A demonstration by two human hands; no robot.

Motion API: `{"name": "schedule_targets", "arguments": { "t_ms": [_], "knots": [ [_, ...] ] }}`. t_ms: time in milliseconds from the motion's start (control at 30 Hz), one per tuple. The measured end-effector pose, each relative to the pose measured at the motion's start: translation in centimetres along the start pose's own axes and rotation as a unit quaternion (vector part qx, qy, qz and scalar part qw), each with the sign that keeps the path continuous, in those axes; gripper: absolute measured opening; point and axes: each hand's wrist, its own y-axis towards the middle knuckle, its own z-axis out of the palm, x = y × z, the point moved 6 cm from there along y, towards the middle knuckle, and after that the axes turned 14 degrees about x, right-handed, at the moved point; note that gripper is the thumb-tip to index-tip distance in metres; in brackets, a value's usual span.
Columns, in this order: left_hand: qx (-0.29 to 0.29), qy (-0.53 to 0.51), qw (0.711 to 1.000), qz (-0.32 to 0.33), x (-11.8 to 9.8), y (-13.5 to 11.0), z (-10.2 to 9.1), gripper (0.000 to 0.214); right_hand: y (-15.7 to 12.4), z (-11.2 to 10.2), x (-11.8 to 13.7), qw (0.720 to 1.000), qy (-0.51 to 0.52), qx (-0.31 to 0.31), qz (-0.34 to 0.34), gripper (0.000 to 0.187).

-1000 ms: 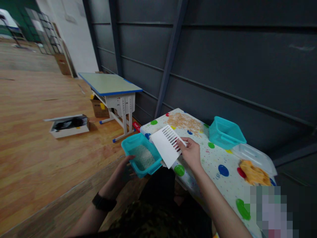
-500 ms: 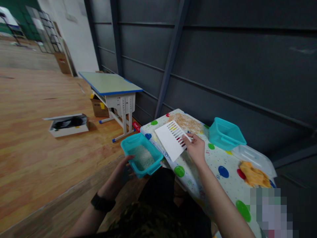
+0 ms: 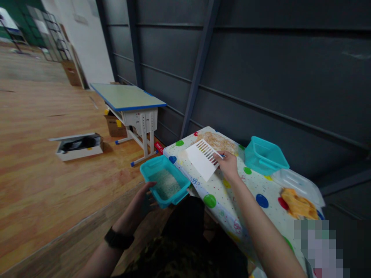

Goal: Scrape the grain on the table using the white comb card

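Note:
My left hand [image 3: 145, 200] grips the near left side of a teal plastic container [image 3: 180, 174], thumb over the rim. White grains that look like rice [image 3: 168, 186] lie in its bottom. The container is held at the table's left edge. In my right hand [image 3: 228, 165] is a flat white slotted scraper [image 3: 201, 165], pinched at its right end beside the row of slots. The scraper is tilted low over the patterned tablecloth [image 3: 191, 181]. Just beyond it, a thin layer of brownish grains [image 3: 218, 141] is spread near the table's far corner.
A second teal container [image 3: 263, 158] stands by the dark wall, with a clear lid [image 3: 301, 186] and an orange cloth [image 3: 298, 204] to its right. A desk [image 3: 127, 96] stands beyond the table. An open white box [image 3: 79, 146] rests on the floor at left.
My right hand has moved the scraper slightly away from me, toward the brownish grains, and its near edge has drawn back from the table's edge. The left hand and its container stay nearly still.

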Motion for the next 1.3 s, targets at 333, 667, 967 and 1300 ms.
{"name": "schedule_targets", "arguments": {
  "t_ms": [333, 667, 967, 1300],
  "knots": [
    [0.004, -0.002, 1.000, -0.009, 0.6, 0.9, -0.6, 0.018, 3.2, 1.2, 0.6, 1.000, -0.019, -0.015, -0.003, 0.033],
    [0.010, 0.000, 1.000, -0.004, 0.8, 1.1, -0.8, 0.024, -0.6, 3.0, 0.6, 0.993, 0.097, 0.069, 0.013, 0.036],
    [-0.027, 0.017, 0.999, -0.025, 0.5, 1.2, -0.8, 0.009, -3.0, -0.4, 0.5, 0.998, 0.020, -0.044, 0.028, 0.014],
    [-0.051, 0.029, 0.998, -0.029, 0.5, 1.7, -1.2, 0.019, -6.5, -0.7, 1.0, 0.998, -0.019, -0.046, 0.029, 0.011]
  ]
}}
